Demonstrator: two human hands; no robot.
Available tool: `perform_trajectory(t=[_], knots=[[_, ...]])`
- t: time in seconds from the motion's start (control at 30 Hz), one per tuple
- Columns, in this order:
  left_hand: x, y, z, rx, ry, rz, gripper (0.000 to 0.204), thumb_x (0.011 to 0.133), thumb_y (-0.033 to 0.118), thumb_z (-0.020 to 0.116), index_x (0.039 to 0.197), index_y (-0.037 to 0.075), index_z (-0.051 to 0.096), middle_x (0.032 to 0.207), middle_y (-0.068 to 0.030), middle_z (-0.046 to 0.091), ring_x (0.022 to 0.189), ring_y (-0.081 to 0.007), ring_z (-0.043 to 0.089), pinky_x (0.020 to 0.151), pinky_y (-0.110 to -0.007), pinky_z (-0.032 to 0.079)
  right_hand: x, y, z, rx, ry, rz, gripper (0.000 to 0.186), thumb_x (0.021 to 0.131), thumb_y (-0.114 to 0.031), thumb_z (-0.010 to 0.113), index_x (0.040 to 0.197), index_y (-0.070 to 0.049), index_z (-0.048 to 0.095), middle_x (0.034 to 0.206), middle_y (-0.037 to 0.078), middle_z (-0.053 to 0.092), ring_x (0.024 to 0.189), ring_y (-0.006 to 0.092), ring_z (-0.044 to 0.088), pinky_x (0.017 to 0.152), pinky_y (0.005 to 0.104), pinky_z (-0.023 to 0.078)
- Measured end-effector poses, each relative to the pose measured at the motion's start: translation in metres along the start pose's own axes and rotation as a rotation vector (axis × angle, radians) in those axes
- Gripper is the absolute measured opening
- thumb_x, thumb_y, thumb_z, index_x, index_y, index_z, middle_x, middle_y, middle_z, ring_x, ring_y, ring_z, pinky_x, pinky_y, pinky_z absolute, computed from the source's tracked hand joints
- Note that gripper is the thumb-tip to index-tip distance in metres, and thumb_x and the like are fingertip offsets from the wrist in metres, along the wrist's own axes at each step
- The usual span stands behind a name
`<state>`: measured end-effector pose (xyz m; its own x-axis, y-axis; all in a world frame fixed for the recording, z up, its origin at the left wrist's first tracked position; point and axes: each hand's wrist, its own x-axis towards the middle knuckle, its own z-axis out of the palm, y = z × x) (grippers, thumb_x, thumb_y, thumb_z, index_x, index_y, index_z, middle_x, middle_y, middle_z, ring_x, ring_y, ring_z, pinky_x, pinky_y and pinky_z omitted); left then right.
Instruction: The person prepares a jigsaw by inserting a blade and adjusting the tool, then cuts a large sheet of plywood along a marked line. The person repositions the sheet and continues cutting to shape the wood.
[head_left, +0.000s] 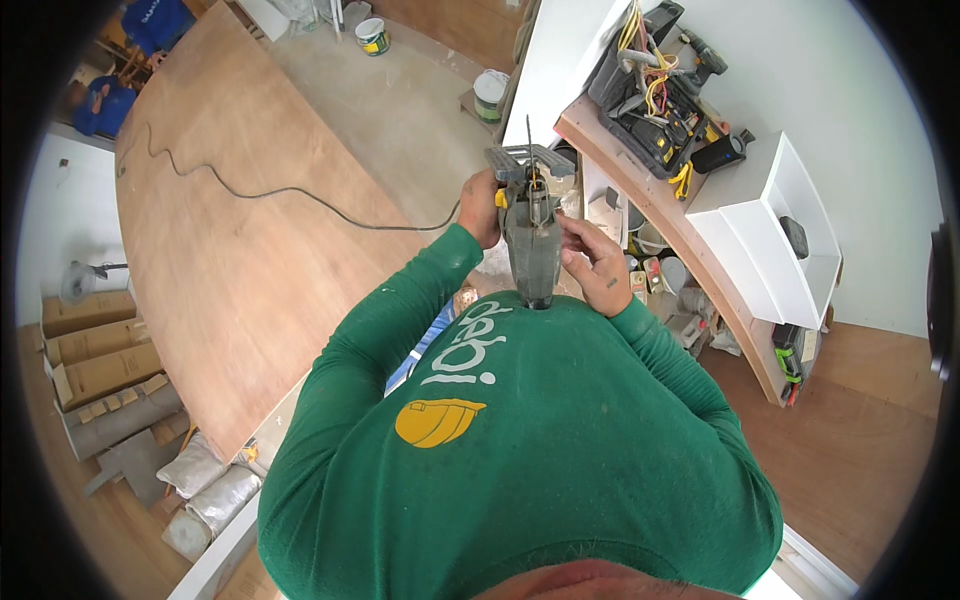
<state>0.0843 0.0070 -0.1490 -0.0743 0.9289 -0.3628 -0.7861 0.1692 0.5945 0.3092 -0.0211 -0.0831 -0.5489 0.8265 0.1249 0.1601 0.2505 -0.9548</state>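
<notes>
A dark grey jigsaw (pixel 534 245) stands nose up in front of my chest, its base plate and thin blade at the top. My left hand (pixel 482 208) is wrapped round its left side, next to a yellow part. My right hand (pixel 600 268) is at the opposite side of the tool, with the curled fingers and thumb against the body; the fingertips are partly hidden. A black cord (pixel 290 190) snakes over a large wooden sheet (pixel 240 270) on the left and passes behind my left wrist.
On a curved wooden shelf (pixel 650 210) at right lie a tool case (pixel 650 120), a drill (pixel 705 55) and a white box unit (pixel 745 215). Buckets (pixel 372 38) stand on the far floor. Cardboard boxes (pixel 105 350) line the left. Another person (pixel 105 105) in blue is at far left.
</notes>
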Motion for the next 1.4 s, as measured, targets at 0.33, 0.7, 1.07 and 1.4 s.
perform_trajectory(t=[0.33, 0.7, 1.07, 1.4], knots=[[-0.004, 0.001, -0.001, 0.011, 0.029, 0.019, 0.035, 0.102, 0.025, 0.048, 0.114, -0.002, 0.067, 0.105, -0.0132, 0.073, 0.088, -0.0222, 0.072, 0.08, -0.038, 0.061, 0.0, -0.001, 0.003, -0.02, -0.02, -0.036, 0.05, 0.097, -0.02, 0.07, 0.139, 0.006, 0.059, 0.117, 0.014, 0.068, 0.1, 0.0201, 0.069, 0.091, 0.034, 0.054], [0.0, -0.008, -0.028, -0.019, -0.109, -0.038, 0.037, 0.105, 0.033, 0.047, 0.114, 0.003, 0.067, 0.101, -0.0117, 0.073, 0.085, -0.0234, 0.072, 0.077, -0.039, 0.062, -0.003, 0.007, 0.006, 0.007, -0.061, -0.022, 0.052, 0.099, -0.023, 0.07, 0.141, 0.004, 0.058, 0.119, 0.014, 0.067, 0.102, 0.0204, 0.068, 0.093, 0.034, 0.054], [0.021, -0.07, -0.12, -0.102, -0.107, -0.077, 0.039, 0.106, 0.035, 0.049, 0.117, 0.0, 0.06, 0.112, -0.0158, 0.066, 0.108, -0.0328, 0.065, 0.097, -0.048, 0.056, 0.004, 0.073, -0.028, -0.013, -0.142, 0.04, 0.053, 0.099, -0.027, 0.071, 0.144, -0.001, 0.059, 0.131, 0.016, 0.065, 0.106, 0.0218, 0.068, 0.094, 0.0347, 0.055], [0.019, -0.097, -0.106, 0.116, 0.303, 0.328, 0.061, 0.107, 0.056, 0.043, 0.137, 0.004, 0.055, 0.134, -0.0142, 0.06, 0.124, -0.0288, 0.059, 0.103, -0.046, 0.052, 0.095, 0.079, -0.012, 0.148, -0.396, 0.058, 0.082, 0.083, -0.047, 0.083, 0.144, -0.001, 0.054, 0.134, 0.019, 0.067, 0.12, 0.0356, 0.066, 0.104, 0.0443, 0.052]])
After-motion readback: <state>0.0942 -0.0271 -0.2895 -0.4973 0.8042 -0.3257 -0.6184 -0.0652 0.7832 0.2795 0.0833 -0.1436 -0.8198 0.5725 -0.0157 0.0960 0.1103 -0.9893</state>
